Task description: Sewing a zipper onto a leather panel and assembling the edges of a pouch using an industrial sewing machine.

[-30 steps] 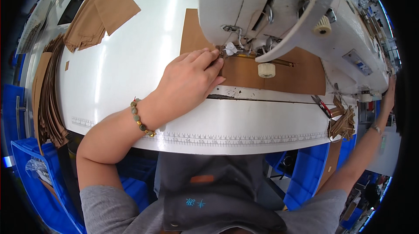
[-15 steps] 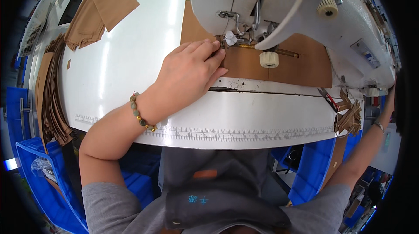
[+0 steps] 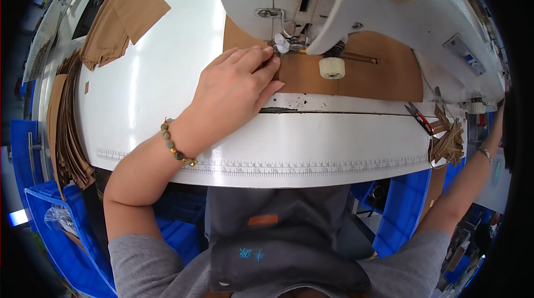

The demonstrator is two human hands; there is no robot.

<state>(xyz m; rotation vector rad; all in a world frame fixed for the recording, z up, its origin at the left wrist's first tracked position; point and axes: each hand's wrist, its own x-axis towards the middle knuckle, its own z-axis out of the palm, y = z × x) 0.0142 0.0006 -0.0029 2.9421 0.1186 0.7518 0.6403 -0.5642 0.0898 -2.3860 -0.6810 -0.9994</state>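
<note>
A brown flat panel [image 3: 308,78] with a gold-toothed zipper [image 3: 359,57] set in a long slot lies under the head of a white sewing machine [image 3: 389,25]. My left hand [image 3: 236,81] presses on the panel's left part, fingers together and bent, the thumb a little apart. Its fingertips are right beside the white presser foot [image 3: 282,43], and what is under them is hidden. My right forearm [image 3: 473,186] reaches up past the machine's right end, where the hand itself cannot be seen.
Red-handled thread snips [image 3: 420,119] lie beside a bundle of brown scraps [image 3: 448,145] at the right. Brown pieces [image 3: 125,17] are stacked at the far left, above a thick upright pile [image 3: 69,125]. Blue bins [image 3: 61,203] stand below the table, whose front edge carries a ruler [image 3: 261,168].
The view has shifted slightly, so the machine head appears further left and higher. My left hand stays on the panel by the presser foot.
</note>
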